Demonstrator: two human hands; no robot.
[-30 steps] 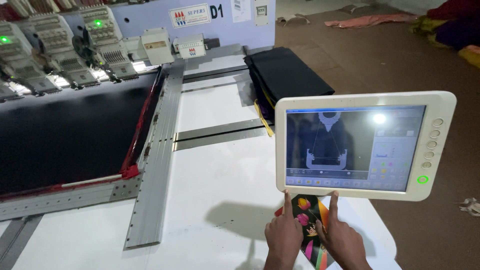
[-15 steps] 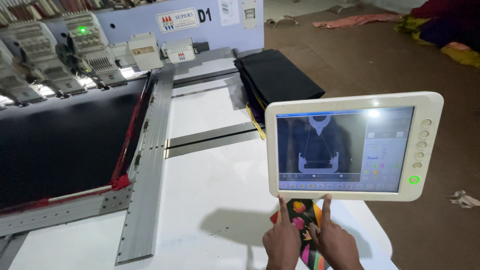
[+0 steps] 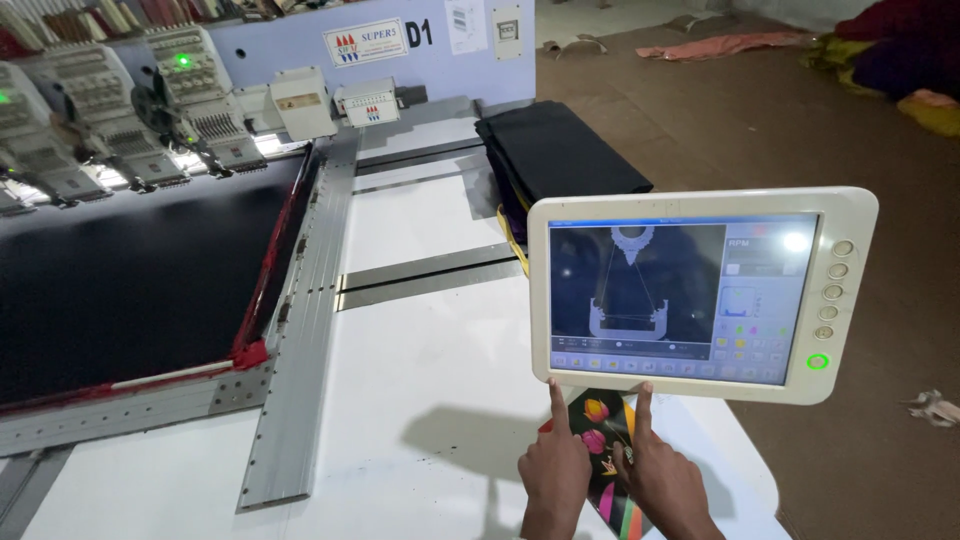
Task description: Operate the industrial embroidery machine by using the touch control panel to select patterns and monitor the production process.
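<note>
Dim, soft light was seen; glare sat on the screen (image 3: 680, 295), a shadow beneath it on the worktop (image 3: 420, 400).

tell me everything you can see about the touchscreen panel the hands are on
The touchscreen panel is a cream plastic slab with rounded corners, standing upright at the white table's right edge. Its lit screen shows a pale garment-like outline and small icons. Round buttons run down its right side, the lowest glowing green. Left hand and right hand each press an index fingertip to its bottom edge.
</note>
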